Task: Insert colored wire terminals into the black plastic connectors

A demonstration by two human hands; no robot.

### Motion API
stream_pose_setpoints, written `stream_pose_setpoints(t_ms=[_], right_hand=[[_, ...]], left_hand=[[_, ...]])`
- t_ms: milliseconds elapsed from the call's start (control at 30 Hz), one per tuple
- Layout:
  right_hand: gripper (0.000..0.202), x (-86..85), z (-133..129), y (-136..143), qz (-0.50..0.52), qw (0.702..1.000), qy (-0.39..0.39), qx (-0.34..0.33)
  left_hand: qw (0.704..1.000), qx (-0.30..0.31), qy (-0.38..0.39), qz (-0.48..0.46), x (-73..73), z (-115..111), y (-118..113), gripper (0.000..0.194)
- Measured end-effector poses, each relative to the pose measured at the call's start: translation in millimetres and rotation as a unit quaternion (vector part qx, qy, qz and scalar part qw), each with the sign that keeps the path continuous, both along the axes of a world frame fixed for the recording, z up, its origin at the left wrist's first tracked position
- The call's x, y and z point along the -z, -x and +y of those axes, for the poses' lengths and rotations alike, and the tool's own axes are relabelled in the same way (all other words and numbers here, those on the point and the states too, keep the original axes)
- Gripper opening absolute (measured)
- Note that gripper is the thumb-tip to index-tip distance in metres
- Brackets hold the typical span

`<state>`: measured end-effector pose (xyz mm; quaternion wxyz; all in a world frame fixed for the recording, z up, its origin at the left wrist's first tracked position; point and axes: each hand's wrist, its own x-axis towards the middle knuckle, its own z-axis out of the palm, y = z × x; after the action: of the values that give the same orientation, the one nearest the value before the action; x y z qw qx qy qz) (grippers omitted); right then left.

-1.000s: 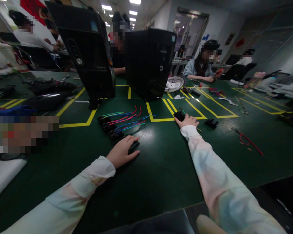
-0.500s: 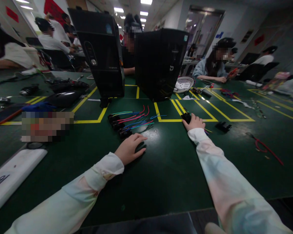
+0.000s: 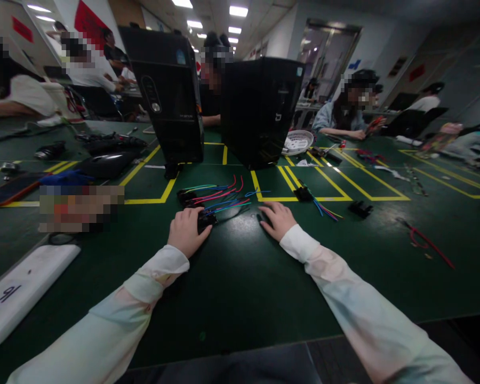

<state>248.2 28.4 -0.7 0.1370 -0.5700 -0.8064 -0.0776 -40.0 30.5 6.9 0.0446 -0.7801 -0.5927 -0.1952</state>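
Green tabletop (image 3: 240,288); black towers (image 3: 260,112) block far view, white basket (image 3: 305,136) right; left hand (image 3: 186,229) at wired connector (image 3: 209,219), grip unclear; right hand's (image 3: 279,218) fingers parted.

Stretches left arm (image 3: 116,314) and right arm (image 3: 356,293) forward across the near edge of the tabletop (image 3: 232,298), slanting inward toward its middle. Lowers left hand (image 3: 189,230) palm down there, fingers bent, thumb jutting rightward. Angles right hand (image 3: 279,220) leftward, low at the tabletop, fingers loosely curved, thumb parted; unclear whether touching its surface.
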Motion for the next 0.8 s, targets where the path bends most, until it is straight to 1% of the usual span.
stream_pose_setpoints(t_ms=[100, 200, 333, 467, 633, 733, 800], right_hand=[[0.037, 3.1, -9.0, 12.1, 0.019, 0.998, 0.032, -0.052], [0.036, 3.5, -12.8, 14.1, 0.030, 0.995, 0.049, -0.081], [0.035, 2.0, -13.1, 12.4, 0.030, 0.994, 0.056, -0.088], [0.035, 1.7, -13.2, 11.4, 0.021, 0.994, 0.057, -0.093], [0.035, 1.2, -17.4, 13.1, 0.002, 0.993, 0.057, -0.102], [0.035, 0.5, -21.9, 16.7, -0.009, 0.992, 0.059, -0.109], [0.035, 0.4, -24.5, 19.1, -0.013, 0.992, 0.059, -0.114]], left_hand=[[1.000, 0.000, 0.019, 0.001, -0.9, 1.4, 0.2, 0.052], [0.999, 0.010, 0.029, -0.010, -4.1, 0.4, -0.4, 0.056], [0.997, 0.052, 0.042, -0.024, -6.9, -5.4, -5.8, 0.058], [0.995, 0.076, 0.050, -0.029, -6.6, -13.1, -13.9, 0.060], [0.988, 0.133, 0.062, -0.041, -0.4, -16.4, -18.4, 0.065], [0.982, 0.158, 0.070, -0.077, 4.2, -14.0, -18.3, 0.067], [0.978, 0.164, 0.069, -0.105, 6.7, -11.7, -17.6, 0.064]])
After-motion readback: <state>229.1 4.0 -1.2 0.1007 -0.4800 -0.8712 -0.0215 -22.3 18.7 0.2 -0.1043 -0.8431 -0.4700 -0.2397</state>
